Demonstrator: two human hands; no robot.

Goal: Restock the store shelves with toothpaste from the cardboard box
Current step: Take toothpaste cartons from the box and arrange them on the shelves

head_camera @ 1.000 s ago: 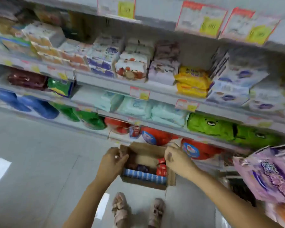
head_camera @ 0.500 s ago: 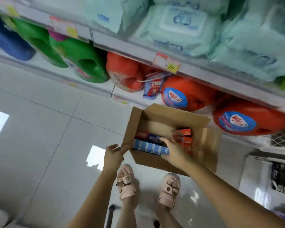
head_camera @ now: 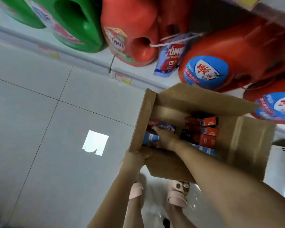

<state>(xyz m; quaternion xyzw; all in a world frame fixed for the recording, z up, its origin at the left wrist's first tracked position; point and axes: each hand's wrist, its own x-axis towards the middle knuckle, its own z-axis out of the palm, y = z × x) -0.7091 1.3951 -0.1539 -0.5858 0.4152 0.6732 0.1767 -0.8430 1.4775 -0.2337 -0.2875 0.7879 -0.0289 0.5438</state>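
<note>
An open cardboard box sits on the floor by the bottom shelf, its flaps spread. Inside lie red toothpaste cartons on the right and blue and white cartons on the left. My right hand is down inside the box, its fingers curled around a blue and red carton near the left wall. My left hand grips the box's near left corner from outside.
Green and red detergent jugs fill the bottom shelf just behind the box. A blue sachet hangs from one jug. Grey tiled floor spreads to the left. My feet in pink sandals stand below the box.
The camera has dropped closer to the box. My right hand went deeper into the box and to its left side. My left hand moved onto the box's near corner.
</note>
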